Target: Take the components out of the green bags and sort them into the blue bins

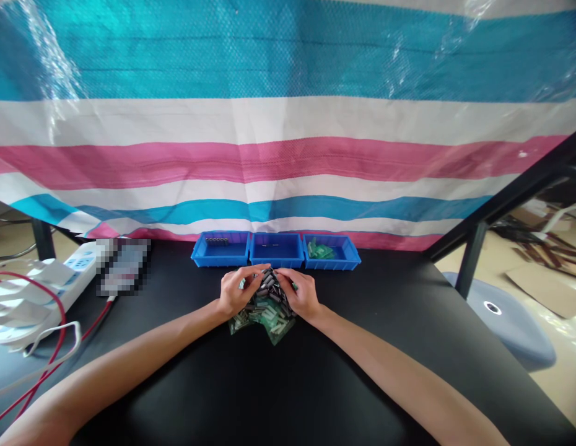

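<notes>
A heap of small dark metal cylinders (268,286) lies on the black table, mixed with green plastic bags (270,317) of small pale and metallic parts. My left hand (238,290) curls round the heap's left side, its fingers bent and pressed together toward the top. From the other side my right hand (300,292) closes in the same way, thumb against the cylinders. The fingertips of both come close together at the far edge of the heap. What exactly lies between the fingers is too small and partly hidden.
Behind the hands stand three blue bins: the left bin (222,259) holds several short cylinders, the middle bin (276,259) a few thin pieces, the right bin (332,263) green bags. A power strip (78,272) and cables (60,310) occupy the left. A striped sheet (279,161) hangs behind.
</notes>
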{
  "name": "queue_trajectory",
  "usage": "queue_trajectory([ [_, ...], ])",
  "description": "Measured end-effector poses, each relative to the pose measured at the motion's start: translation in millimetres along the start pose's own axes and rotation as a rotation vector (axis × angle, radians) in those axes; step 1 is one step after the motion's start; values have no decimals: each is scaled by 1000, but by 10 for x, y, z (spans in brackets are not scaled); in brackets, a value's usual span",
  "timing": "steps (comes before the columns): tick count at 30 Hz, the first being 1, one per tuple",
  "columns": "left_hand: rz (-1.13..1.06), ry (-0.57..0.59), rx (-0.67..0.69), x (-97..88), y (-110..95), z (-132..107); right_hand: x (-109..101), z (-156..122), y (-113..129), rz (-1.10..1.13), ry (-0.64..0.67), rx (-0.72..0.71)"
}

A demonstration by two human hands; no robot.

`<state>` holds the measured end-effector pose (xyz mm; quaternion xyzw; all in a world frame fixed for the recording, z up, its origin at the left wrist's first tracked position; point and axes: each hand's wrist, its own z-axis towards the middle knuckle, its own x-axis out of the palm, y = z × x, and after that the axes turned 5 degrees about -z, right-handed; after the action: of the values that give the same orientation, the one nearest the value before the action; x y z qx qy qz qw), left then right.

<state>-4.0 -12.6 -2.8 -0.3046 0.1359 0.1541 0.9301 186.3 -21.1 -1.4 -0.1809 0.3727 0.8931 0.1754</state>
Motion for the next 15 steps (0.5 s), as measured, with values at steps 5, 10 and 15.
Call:
queue_trajectory([
  [5,21,2,17,0,7,-2,4,-3,-1,-3,2,5],
  [10,24,11,19,-8,4,-1,6,-4,-4,-7,7,0],
  [15,2,21,30,-15,-11,12,7,-4,-1,-10,2,-8],
])
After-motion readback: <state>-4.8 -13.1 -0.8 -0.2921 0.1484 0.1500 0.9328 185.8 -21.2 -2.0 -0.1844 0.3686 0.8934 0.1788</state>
